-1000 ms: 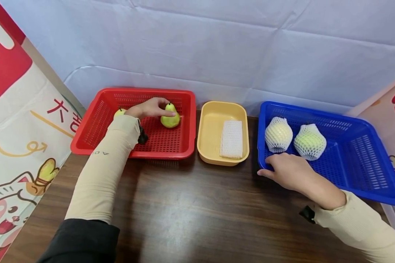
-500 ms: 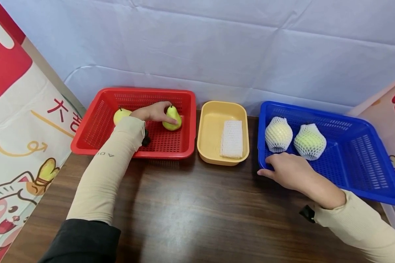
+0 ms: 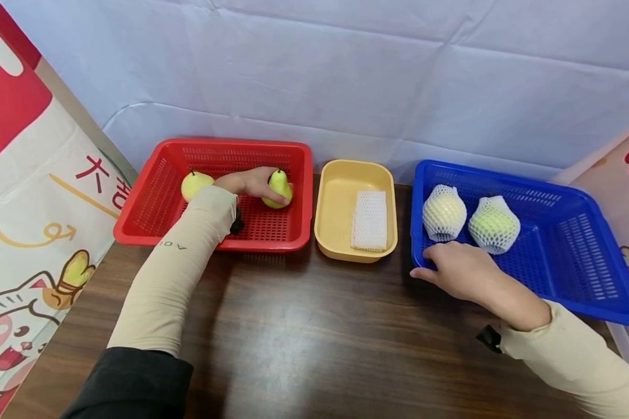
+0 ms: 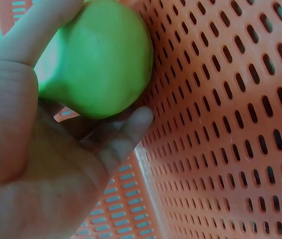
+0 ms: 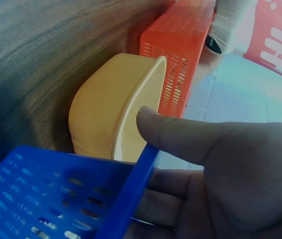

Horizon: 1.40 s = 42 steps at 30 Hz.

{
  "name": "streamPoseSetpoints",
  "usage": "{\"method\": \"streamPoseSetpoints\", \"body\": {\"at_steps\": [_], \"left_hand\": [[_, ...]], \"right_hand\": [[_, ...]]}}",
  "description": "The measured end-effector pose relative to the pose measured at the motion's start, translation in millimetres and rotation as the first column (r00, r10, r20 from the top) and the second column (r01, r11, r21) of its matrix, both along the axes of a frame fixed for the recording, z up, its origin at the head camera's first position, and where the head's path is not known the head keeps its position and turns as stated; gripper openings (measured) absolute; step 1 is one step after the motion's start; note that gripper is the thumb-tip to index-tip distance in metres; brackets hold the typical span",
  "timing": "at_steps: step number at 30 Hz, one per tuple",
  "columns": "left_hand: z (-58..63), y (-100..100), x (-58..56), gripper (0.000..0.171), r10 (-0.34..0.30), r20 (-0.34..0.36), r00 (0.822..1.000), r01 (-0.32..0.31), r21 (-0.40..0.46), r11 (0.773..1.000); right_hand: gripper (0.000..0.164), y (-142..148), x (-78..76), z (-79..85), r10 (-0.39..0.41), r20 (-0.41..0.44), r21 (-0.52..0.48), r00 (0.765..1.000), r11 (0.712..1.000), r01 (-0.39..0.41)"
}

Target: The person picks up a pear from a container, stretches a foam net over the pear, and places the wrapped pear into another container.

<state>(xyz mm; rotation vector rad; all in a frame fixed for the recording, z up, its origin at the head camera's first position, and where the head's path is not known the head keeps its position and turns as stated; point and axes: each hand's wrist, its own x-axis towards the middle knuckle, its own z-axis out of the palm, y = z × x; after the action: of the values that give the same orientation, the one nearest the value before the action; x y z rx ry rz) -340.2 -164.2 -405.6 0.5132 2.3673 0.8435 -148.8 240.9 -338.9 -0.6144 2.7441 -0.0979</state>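
Note:
In the head view, my left hand (image 3: 255,181) holds a yellow-green pear (image 3: 280,187) low inside the red basket (image 3: 272,244), near its right end. The left wrist view has the thumb on one side of the pear (image 4: 108,57) and fingers curled on the other, by the perforated wall. A second pear (image 3: 194,185) lies farther left, partly behind the left forearm. My right hand (image 3: 463,270) grips the near left corner of the blue basket (image 3: 571,301). Its thumb (image 5: 175,137) lies over the rim in the right wrist view, with the fingers on the other side.
Between the baskets stands a yellow tub (image 3: 335,203) with white foam net sleeves (image 3: 369,221) in it. Two fruits in foam nets, one paler (image 3: 444,213) and one greener (image 3: 494,225), sit in the blue basket. A pale cloth (image 3: 314,70) hangs behind the wooden table (image 3: 314,337).
My left hand and the pear have shifted right and slightly toward the front of the red basket. More of the second pear now shows. The right hand keeps its grip in place.

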Motion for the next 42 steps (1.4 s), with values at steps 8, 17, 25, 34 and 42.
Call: {"method": "streamPoseSetpoints", "body": {"at_steps": [8, 17, 25, 34, 42], "left_hand": [[-0.3, 4, -0.7, 0.052, -0.015, -0.013, 1.000, 0.014, -0.038, 0.999], [4.9, 2, -0.2, 0.047, -0.016, -0.023, 1.000, 0.016, -0.008, 1.000], [15.1, -5, 0.5, 0.044, -0.018, -0.005, 1.000, 0.018, -0.022, 1.000], [23.9, -12, 0.4, 0.061, 0.010, 0.011, 1.000, -0.011, 0.054, 0.998], [34.5, -16, 1.6, 0.060, 0.005, -0.024, 1.000, -0.003, 0.101, 0.995]], "right_hand": [[0.033, 0, 0.5, 0.2, -0.003, 0.009, 0.005, 1.000, 1.000, 0.003], [0.033, 0, 1.1, -0.4, -0.005, 0.007, 0.002, 1.000, 1.000, 0.005], [0.033, 0, 2.1, -0.5, -0.009, 0.011, 0.002, 1.000, 1.000, 0.009], [0.034, 0, 2.2, -1.1, -0.017, 0.013, 0.000, 1.000, 1.000, 0.017], [0.033, 0, 3.4, -1.2, -0.020, 0.019, 0.000, 1.000, 1.000, 0.020]]}}
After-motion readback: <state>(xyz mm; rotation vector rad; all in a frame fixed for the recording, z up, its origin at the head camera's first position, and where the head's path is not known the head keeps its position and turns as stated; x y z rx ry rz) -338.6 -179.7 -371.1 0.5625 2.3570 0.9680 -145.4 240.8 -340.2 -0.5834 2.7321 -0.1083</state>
